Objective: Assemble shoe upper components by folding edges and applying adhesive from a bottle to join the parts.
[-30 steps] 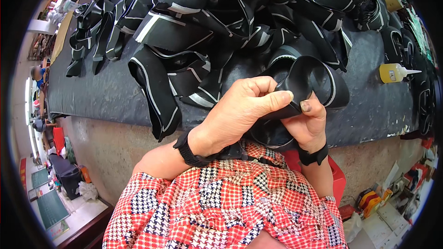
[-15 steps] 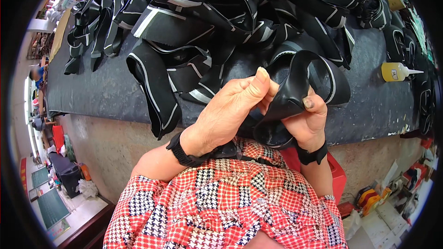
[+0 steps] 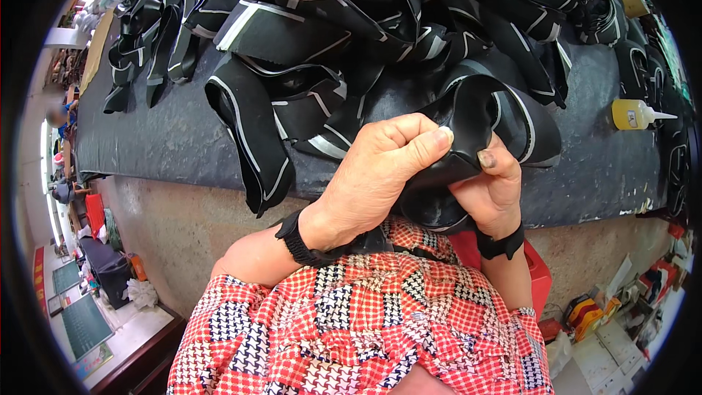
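Close to the table's near edge, I hold a looped black leather piece (image 3: 472,117), which looks like a shoe upper with a pale band along its edge. My left hand (image 3: 384,168) is closed on its near left side, thumb pressed on top. My right hand (image 3: 493,194) pinches the same fold from the right, its thumb bent over the leather. Both thumbs are close together; most of my fingers are hidden beneath the material. Just left of my hands, a similar black piece with white edging (image 3: 252,139) hangs over the table edge.
A heap of similar black pieces (image 3: 289,33) covers the far part of the dark table (image 3: 175,150). On the right stands a small bottle of yellow liquid (image 3: 629,115) with a pointed nozzle. A red stool-like object (image 3: 539,278) is by my right forearm.
My left hand has moved right and its thumb has come down onto the leather fold, nearer my right thumb. My right hand keeps its pinch. The whole view has shifted slightly.
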A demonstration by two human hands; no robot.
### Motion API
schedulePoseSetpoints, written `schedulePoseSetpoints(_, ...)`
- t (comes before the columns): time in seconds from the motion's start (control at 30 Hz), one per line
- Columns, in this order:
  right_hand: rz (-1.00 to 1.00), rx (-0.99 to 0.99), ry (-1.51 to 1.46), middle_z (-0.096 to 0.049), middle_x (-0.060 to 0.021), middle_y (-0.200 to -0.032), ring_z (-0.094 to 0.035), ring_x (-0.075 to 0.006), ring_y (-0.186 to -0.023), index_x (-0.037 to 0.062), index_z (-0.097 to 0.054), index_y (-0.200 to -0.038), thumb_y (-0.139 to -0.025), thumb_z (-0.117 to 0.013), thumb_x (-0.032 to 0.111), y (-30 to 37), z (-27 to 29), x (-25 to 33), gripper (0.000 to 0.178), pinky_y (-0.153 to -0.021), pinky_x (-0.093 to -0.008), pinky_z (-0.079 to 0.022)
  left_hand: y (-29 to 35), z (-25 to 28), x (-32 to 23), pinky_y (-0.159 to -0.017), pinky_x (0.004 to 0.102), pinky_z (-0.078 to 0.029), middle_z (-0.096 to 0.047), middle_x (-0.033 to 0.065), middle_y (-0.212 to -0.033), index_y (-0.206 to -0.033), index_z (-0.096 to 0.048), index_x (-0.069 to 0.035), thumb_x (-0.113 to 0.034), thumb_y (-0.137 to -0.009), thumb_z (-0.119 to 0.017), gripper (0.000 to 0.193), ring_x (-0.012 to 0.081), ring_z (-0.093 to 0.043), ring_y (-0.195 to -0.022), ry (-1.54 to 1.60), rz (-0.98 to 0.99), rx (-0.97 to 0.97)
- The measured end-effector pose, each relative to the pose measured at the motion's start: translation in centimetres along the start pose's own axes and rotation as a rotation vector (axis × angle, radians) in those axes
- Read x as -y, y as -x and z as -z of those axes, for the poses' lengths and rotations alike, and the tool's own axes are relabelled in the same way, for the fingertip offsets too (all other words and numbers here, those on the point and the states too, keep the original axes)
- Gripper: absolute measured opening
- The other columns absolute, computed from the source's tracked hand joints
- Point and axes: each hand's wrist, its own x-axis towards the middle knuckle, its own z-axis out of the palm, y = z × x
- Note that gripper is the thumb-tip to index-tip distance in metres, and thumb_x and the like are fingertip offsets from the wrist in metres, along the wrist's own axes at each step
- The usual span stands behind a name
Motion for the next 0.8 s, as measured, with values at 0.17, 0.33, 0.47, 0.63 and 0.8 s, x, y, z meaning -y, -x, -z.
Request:
schedulePoseSetpoints(0.17,-0.038,0.008,-0.023,-0.06,-0.0106,-0.097,-0.058,-0.0201,-0.09,-0.0042,-0.052,-0.102,-0.068,-0.051,0.003,0.2,0.5,0.2,0.035,-0.085,-0.0322,-0.044,0.1,0.6,0.0,-0.06,0.0179,-0.037,-0.052,-0.0049,-0.071,-0.081,-0.058,-0.003,-0.021,-0.088,-0.054,0.02,0.0017,-0.044,-0.066,-0.052,-0.003,0.077)
schedulePoseSetpoints(0.33,-0.068,-0.283,0.357,-0.058,-0.0138,-0.103,-0.057,-0.0189,-0.089,-0.0064,-0.046,-0.108,-0.075,-0.062,0.009,1.1,-0.9,0.5,0.04,-0.082,-0.0286,-0.045,0.1,1.3,-1.2,-0.062,0.0188,-0.038,-0.052,-0.004,-0.07,-0.081,-0.058,-0.002,-0.021,-0.088,-0.055,0.02,0.0028,-0.045,-0.067,-0.181,0.038,0.093)
schedulePoseSetpoints(0.47,0.676,-0.589,1.558,-0.058,-0.0164,-0.1,-0.058,-0.0181,-0.084,-0.0049,-0.047,-0.109,-0.071,-0.07,0.008,2.1,-3.4,-0.3,0.046,-0.075,-0.0272,-0.046,-0.1,2.0,-1.0,-0.062,0.0186,-0.038,-0.054,-0.0041,-0.07,-0.078,-0.059,-0.004,-0.019,-0.086,-0.057,0.017,0.0035,-0.047,-0.065,-0.236,0.024,0.021)
schedulePoseSetpoints(0.63,1.02,0.096,1.971,-0.06,-0.0079,-0.08,-0.057,-0.02,-0.062,0.0007,-0.062,-0.088,-0.06,-0.071,-0.004,1.0,-5.2,1.8,0.03,-0.055,-0.0266,-0.046,-0.2,2.0,-1.3,-0.061,0.0195,-0.039,-0.054,-0.004,-0.069,-0.075,-0.059,-0.005,-0.02,-0.086,-0.058,0.019,0.0043,-0.047,-0.064,-0.242,0.019,0.009)
schedulePoseSetpoints(0.8,0.945,0.424,2.132,-0.059,-0.0086,-0.082,-0.058,-0.0202,-0.066,-0.0005,-0.061,-0.088,-0.063,-0.065,0.005,-0.2,-4.9,3.1,0.026,-0.056,-0.0271,-0.047,-0.3,2.0,-1.7,-0.057,0.0188,-0.036,-0.051,-0.0049,-0.065,-0.072,-0.059,-0.005,-0.024,-0.085,-0.058,0.023,0.0042,-0.045,-0.06,-0.316,0.091,0.016)
